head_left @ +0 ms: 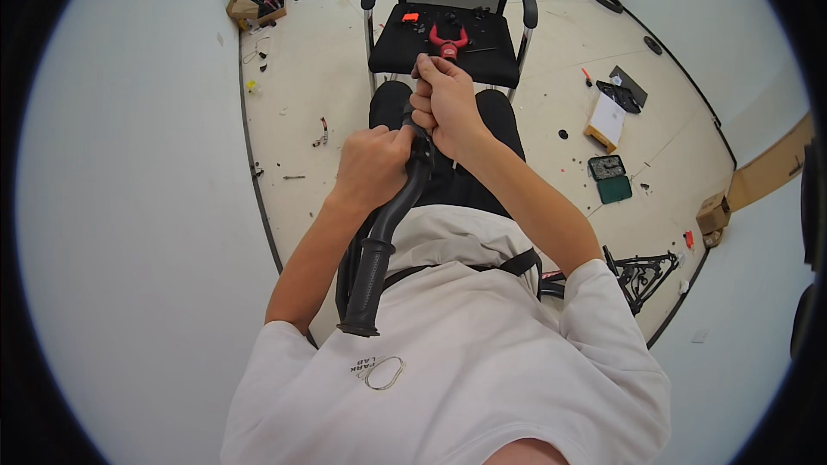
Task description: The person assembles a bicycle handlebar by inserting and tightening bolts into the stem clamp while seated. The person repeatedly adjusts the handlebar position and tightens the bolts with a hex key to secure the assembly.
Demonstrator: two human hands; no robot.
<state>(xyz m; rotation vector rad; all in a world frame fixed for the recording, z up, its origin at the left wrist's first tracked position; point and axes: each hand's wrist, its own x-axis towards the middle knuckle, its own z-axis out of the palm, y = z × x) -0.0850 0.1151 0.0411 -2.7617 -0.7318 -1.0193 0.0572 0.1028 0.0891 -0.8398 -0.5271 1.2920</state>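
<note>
A black bicycle handlebar [405,202] with a rubber grip [370,284] on its near end lies over my lap, pointing away from me. My left hand [375,162] is closed around its far part, thumb pressed against the bar. Just beyond, my right hand [445,103] has its fingers curled, with thumb and forefinger pinched together. What that pinch holds, if anything, is too small to make out. The far end of the bar is hidden by my hands. A red U-shaped part [449,41] sits on the chair seat just past my right fingertips.
Facing me stands a black office chair [388,56] with an orange item [411,17] and small parts on its seat. On the floor at right are an open green case [613,190], a white-topped box [607,120] and a black bicycle frame [642,275]. Bicycle parts lie far left.
</note>
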